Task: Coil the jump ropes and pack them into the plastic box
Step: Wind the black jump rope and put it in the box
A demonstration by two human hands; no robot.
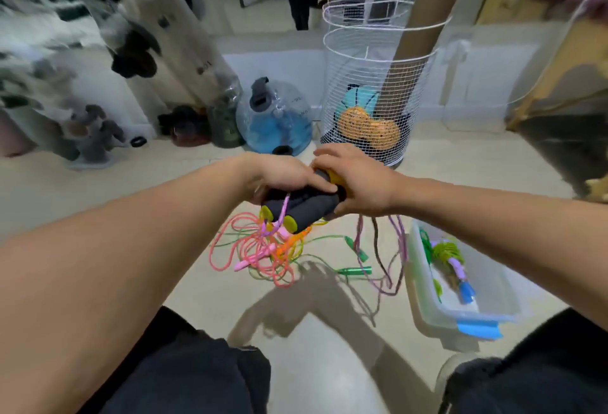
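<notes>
The two black foam handles (301, 204) with yellow end caps look light and grippy, soft enough to squeeze side by side, and they are the sensible place to hold this jump rope; its purple cord (391, 251) is thin and limp, likely to slither and snag, so I judge it needs winding round the paired handles. Both hands hold the handles together above the floor: the left hand (279, 176) curls over their near ends with the thumb laid along the top, and the right hand (358, 183) wraps the far ends. The cord hangs in loose loops below the right hand. Under the left hand lies a tangle of pink, orange and green ropes (263, 249), uncoiled. Below and right of the right hand sits the clear plastic box (424, 288), holding a green coiled rope (444, 251) with a blue handle
</notes>
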